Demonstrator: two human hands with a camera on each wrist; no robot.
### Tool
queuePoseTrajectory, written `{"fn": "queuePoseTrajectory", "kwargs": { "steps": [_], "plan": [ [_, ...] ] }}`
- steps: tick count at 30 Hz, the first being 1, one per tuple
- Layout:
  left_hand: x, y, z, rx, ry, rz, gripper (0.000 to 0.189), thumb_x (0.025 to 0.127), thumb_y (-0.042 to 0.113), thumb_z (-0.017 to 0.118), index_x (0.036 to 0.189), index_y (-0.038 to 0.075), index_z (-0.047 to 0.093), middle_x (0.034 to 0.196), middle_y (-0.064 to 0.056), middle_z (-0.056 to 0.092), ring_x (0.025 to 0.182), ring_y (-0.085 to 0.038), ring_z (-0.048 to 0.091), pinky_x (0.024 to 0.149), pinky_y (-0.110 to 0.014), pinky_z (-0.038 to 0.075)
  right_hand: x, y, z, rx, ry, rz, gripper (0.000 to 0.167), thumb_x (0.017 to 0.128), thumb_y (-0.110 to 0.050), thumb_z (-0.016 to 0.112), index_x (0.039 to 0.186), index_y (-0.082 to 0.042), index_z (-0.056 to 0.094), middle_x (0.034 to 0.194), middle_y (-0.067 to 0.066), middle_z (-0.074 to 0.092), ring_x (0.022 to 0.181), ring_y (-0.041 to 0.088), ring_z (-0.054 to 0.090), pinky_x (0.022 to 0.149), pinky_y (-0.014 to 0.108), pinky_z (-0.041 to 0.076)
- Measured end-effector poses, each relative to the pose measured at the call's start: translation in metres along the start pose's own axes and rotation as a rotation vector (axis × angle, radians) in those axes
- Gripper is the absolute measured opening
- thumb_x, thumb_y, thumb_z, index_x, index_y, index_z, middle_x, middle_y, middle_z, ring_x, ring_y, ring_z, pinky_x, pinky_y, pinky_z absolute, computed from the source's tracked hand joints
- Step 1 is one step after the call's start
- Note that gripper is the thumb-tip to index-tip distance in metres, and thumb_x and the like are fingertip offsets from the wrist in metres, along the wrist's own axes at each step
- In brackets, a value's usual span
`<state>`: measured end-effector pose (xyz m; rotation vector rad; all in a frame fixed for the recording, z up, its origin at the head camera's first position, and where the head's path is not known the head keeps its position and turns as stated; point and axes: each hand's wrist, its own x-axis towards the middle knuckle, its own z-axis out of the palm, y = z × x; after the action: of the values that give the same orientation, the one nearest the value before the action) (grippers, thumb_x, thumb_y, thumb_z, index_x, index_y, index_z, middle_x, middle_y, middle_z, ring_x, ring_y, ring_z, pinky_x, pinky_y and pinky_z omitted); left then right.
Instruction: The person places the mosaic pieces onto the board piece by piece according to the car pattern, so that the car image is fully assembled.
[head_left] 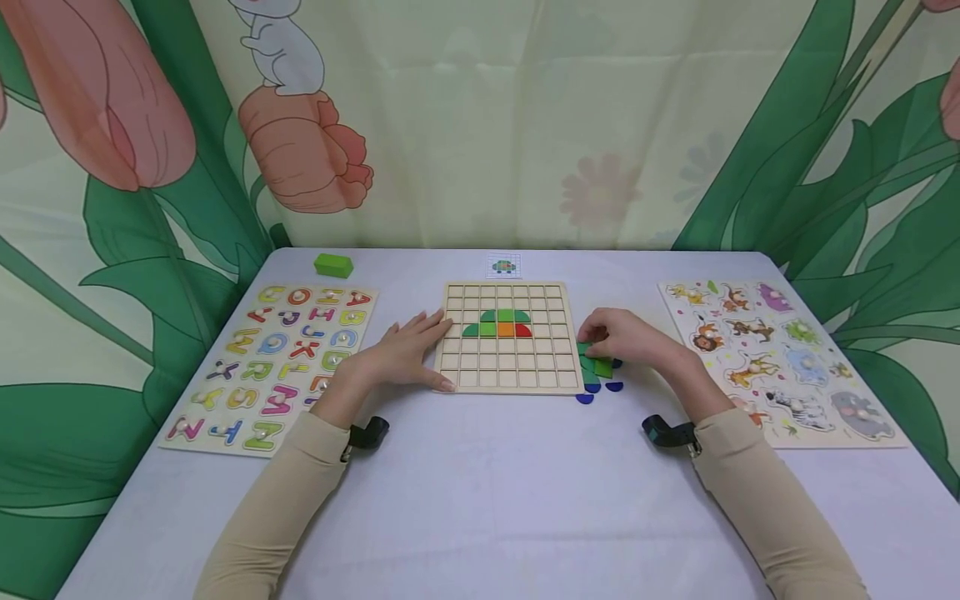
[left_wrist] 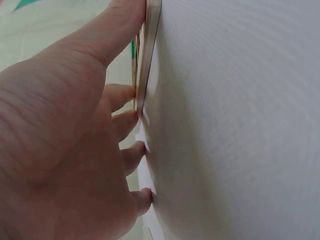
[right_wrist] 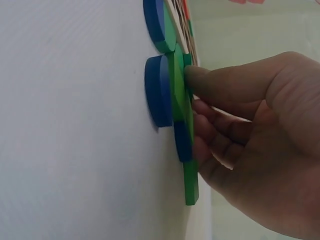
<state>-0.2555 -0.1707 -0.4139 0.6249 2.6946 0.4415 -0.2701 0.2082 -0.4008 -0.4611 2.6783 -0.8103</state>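
A wooden grid board (head_left: 510,375) lies mid-table, with green, orange and red pieces (head_left: 498,323) set in its cells as a small figure. My left hand (head_left: 405,346) rests at the board's left edge, fingers spread, thumb at the lower left corner. In the left wrist view, the thumb lies against the board's side (left_wrist: 150,45). By the right edge, my right hand (head_left: 626,337) bends over a loose pile of green pieces (head_left: 602,367). Its thumb and fingers pinch a dark green piece (right_wrist: 188,61) there; the index fingertip is hidden. Blue half-round pieces (right_wrist: 159,90) lie around the pile.
A small pattern card (head_left: 503,266) lies behind the board. A green block (head_left: 333,266) stands at the back left. On the left lies a letter puzzle board (head_left: 292,375), on the right an animal puzzle board (head_left: 780,362), partly under the right forearm.
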Motion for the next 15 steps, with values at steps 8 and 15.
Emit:
{"fn": "queuePoseTrajectory", "kwargs": {
  "steps": [8, 15],
  "plan": [
    [-0.0001, -0.0020, 0.0008, 0.003, 0.012, 0.005, 0.117, 0.072, 0.068, 0.076, 0.161, 0.022, 0.017, 0.170, 0.001, 0.006, 0.157, -0.030, 0.003, 0.122, -0.065, 0.007, 0.0033, -0.0053, 0.0049, 0.004, 0.024, 0.024, 0.014, 0.090, -0.003, 0.067, 0.103, -0.002, 0.068, 0.102, 0.013, 0.059, 0.093, 0.026, 0.054, 0.078, 0.032, 0.049],
    [0.0001, -0.0023, 0.0020, -0.003, 0.011, 0.010, 0.117, 0.071, 0.069, 0.076, 0.161, 0.022, 0.017, 0.170, 0.001, 0.006, 0.157, -0.030, 0.003, 0.122, -0.065, 0.007, 0.0035, -0.0050, 0.0076, 0.012, 0.012, 0.021, 0.011, 0.089, 0.000, 0.065, 0.099, -0.004, 0.062, 0.096, 0.011, 0.058, 0.089, 0.025, 0.053, 0.074, 0.031, 0.047]
  ]
}}
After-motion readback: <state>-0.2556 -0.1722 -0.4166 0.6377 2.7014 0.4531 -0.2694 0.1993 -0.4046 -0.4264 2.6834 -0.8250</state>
